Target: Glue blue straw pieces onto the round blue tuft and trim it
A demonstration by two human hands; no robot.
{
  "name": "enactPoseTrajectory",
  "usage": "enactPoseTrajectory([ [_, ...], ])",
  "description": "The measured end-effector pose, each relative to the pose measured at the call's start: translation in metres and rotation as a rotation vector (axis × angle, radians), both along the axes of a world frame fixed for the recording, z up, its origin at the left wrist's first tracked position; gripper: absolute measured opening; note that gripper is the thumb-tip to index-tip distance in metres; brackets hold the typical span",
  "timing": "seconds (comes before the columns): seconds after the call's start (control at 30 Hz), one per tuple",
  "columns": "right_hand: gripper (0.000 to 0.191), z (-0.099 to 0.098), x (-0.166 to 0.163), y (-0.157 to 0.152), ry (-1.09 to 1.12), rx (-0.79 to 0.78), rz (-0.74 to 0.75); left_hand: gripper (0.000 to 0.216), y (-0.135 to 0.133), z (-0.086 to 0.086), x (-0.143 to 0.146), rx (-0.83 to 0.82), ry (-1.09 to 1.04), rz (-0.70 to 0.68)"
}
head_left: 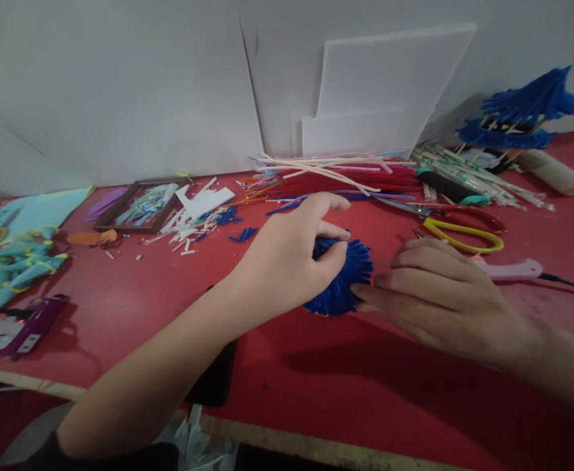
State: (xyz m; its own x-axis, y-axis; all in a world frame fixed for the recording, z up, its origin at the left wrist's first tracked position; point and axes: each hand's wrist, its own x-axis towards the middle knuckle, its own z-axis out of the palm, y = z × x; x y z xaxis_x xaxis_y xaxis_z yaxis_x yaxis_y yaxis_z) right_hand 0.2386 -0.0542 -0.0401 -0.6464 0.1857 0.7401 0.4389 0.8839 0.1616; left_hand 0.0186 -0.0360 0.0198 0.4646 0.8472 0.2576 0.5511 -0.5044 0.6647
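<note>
A blue fringed piece, round with cut strips at its edge, lies on the red table in the middle. My left hand curls over its top, thumb and fingers pinching it. My right hand rests flat on the table to the right, fingertips pressing the fringe's right edge.
Yellow-handled scissors and a pink tool lie just beyond my right hand. A bundle of coloured strips, sticks, blue fringed pieces, white boards, scraps, a brown frame, teal cones and a purple device surround them.
</note>
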Motion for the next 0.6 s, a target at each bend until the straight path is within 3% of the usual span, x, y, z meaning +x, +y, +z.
enactPoseTrajectory([
  [0.1,0.019,-0.001,-0.001,0.001,0.005,-0.012,-0.001,0.035,0.002,0.004,0.001,-0.031,0.011,0.016],
  [0.37,0.018,-0.002,0.001,0.003,0.01,-0.037,0.0,0.02,0.011,0.004,-0.002,-0.145,-0.131,0.009],
  [0.6,0.005,-0.003,0.004,0.007,0.014,-0.096,0.029,0.022,0.012,0.002,-0.004,-0.162,-0.16,-0.032],
])
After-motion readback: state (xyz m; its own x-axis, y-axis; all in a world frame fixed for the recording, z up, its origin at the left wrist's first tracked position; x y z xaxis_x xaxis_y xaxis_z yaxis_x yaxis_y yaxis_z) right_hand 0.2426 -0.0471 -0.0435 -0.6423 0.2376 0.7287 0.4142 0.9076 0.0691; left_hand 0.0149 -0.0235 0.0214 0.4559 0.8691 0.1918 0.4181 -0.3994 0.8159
